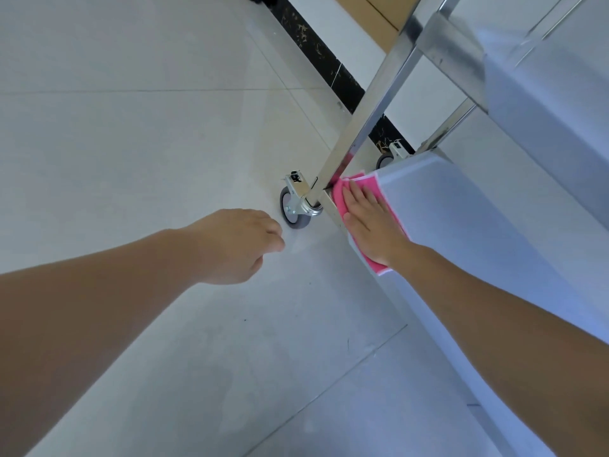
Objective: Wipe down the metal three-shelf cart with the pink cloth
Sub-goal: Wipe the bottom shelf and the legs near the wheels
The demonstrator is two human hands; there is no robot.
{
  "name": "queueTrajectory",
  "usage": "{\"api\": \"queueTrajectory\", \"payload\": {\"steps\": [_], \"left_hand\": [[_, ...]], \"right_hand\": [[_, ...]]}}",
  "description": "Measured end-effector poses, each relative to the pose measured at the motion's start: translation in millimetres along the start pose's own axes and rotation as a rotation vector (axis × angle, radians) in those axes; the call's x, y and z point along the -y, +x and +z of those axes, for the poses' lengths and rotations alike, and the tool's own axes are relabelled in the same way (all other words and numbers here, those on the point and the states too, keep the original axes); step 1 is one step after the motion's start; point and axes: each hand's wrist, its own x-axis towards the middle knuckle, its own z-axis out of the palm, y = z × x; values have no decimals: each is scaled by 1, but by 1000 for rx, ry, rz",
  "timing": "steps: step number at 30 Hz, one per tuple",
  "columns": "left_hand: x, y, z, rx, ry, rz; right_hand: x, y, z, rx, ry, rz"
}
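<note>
The metal cart (461,225) fills the right side, seen from above, with its lowest shelf nearest the floor and a higher shelf (543,110) above it. My right hand (372,222) lies flat, fingers together, pressing the pink cloth (367,184) onto the front left corner of the lowest shelf, next to the upright leg (369,120). Most of the cloth is hidden under the hand. My left hand (237,242) hovers over the floor left of the cart with its fingers loosely curled and nothing in it.
A grey caster wheel (291,206) with a metal bracket sits under the near leg, close to my left hand. A second caster (387,158) shows behind. A black baseboard (329,61) and a brown panel (379,18) run along the back. Pale tiled floor (131,127) spreads left.
</note>
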Motion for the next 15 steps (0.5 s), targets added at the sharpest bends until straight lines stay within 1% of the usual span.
{"api": "queueTrajectory", "payload": {"steps": [5, 8, 11, 15], "left_hand": [[-8, -3, 7, -29, -53, 29], [-7, -3, 7, -27, -57, 35], [-6, -3, 9, -20, -66, 36], [-7, -2, 15, 6, -77, 40]], "right_hand": [[14, -24, -1, -34, -153, -117], [19, -32, -1, -49, -308, -194], [24, -28, 0, -13, -414, -240], [39, -4, -1, -2, -460, -282]]}}
